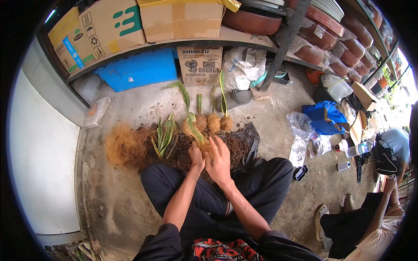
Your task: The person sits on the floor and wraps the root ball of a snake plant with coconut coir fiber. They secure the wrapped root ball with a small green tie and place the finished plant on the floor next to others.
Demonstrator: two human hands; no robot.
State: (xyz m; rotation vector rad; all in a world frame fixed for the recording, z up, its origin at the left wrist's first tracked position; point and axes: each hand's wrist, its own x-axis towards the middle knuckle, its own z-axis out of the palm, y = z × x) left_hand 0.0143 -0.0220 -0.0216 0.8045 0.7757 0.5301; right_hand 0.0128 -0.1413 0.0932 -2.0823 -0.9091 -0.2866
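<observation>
Between my two hands is a fibre-wrapped root ball (pixel 206 148) with a yellow-edged snake plant leaf (pixel 195 130) rising from it. My left hand (pixel 196 157) grips its left side with curled fingers. Against its right side lies my right hand (pixel 219 161), fingers fairly straight. Dark potting soil (pixel 237 148) is spread below on a black plastic sheet (pixel 252 136). Several fibre balls with snake plant leaves stand just beyond, among them a ball (pixel 214 122) and a rightmost one (pixel 226 123). Loose snake plants (pixel 167 132) lie left of my hands, beside a heap of brown coconut fibre (pixel 124 145).
A shelf with cardboard boxes (pixel 183 24) and wrapped brown pots (pixel 316 49) spans the back. Under it are a blue bin (pixel 137 73) and a pump carton (pixel 200 67). Plastic bags (pixel 298 125) and bottles (pixel 359 148) lie right; people (pixel 369 225) are at far right.
</observation>
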